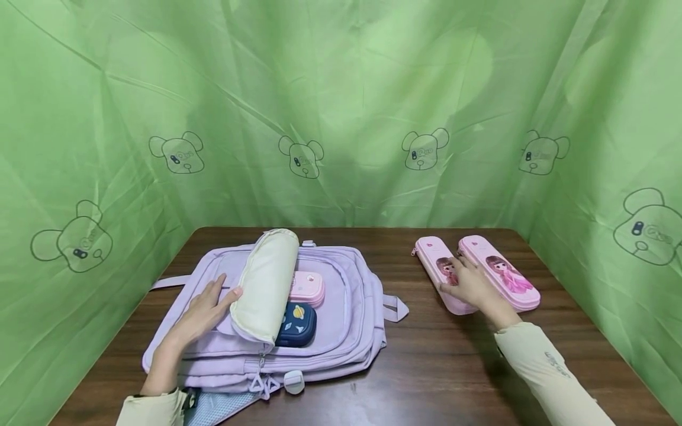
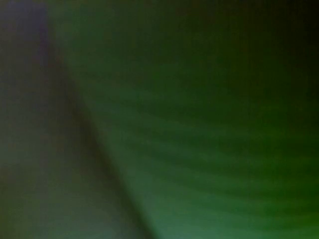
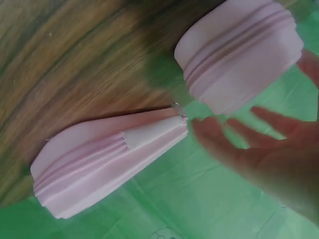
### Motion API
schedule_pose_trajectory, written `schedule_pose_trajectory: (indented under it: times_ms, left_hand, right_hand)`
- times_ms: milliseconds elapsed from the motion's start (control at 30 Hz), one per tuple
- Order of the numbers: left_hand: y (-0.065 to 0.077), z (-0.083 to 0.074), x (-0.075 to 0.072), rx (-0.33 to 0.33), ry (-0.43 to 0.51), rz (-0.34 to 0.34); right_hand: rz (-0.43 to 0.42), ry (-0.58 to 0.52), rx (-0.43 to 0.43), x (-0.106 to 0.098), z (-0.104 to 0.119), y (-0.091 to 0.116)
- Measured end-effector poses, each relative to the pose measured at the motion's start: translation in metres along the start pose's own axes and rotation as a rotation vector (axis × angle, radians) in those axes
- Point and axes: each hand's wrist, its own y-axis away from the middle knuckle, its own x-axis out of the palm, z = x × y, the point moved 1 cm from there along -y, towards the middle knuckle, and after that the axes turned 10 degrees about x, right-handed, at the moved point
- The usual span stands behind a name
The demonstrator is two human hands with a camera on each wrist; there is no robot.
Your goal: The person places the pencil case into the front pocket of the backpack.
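Observation:
In the head view a lavender backpack [image 1: 325, 260] lies on the left of the table, its front flap [image 1: 266, 284] folded back so the cream lining shows. My left hand [image 1: 199, 310] rests on the bag with fingers stretched out, thumb at the flap's edge. Partly under the flap sit a pink case [image 1: 308, 288] and a navy case [image 1: 298, 324] with planet motifs. To the right lie two pink zip pencil cases with a doll picture, a left one [image 1: 430, 251] and a right one [image 1: 492, 260]. Over the left one hovers my right hand [image 1: 471, 284], fingers spread and relaxed.
A brown wooden table [image 1: 415, 367] carries everything. Green curtain [image 1: 362, 177] with bear drawings surrounds it on the back and sides. Zipper pulls [image 1: 263, 384] and a light blue mesh pocket [image 1: 218, 405] hang at the bag's near side. The left wrist view is dark and blurred.

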Motion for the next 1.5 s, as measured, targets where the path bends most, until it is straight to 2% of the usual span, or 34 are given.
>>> schedule_pose_trajectory:
  times_ms: [100,167,267,433,567,800,967,1300,1500]
  left_hand:
    - [0.001,0.000,0.000,-0.004,0.001,-0.001]
    - [0.001,-0.001,0.000,-0.006,0.001,0.001]
    - [0.001,-0.001,-0.001,-0.003,0.002,0.004]
    - [0.001,-0.002,-0.001,0.000,0.002,0.007]
    - [0.001,-0.002,-0.002,-0.001,0.001,0.007]
    - [0.000,-0.002,-0.005,0.001,0.001,0.003]
    - [-0.001,-0.003,-0.003,-0.003,-0.005,-0.004]
    - [0.001,-0.003,0.000,-0.017,-0.001,0.004]
    - [-0.001,-0.002,-0.003,0.001,0.025,-0.001]
  right_hand:
    - [0.101,0.016,0.123,0.003,0.002,0.007]
    - [0.146,0.028,0.167,0.005,0.002,0.011]
    - [0.122,0.007,0.168,0.006,0.001,0.012]
    - [-0.029,-0.071,0.043,-0.007,0.005,0.008]
    - [-0.089,-0.137,-0.089,-0.019,0.029,0.007]
    - [-0.035,-0.261,-0.313,-0.028,0.095,0.015]
    - [0.000,-0.284,-0.435,-0.022,0.127,0.023]
    - [0.068,-0.274,-0.534,-0.017,0.155,0.025]
    - [0.094,-0.262,-0.542,-0.017,0.162,0.026]
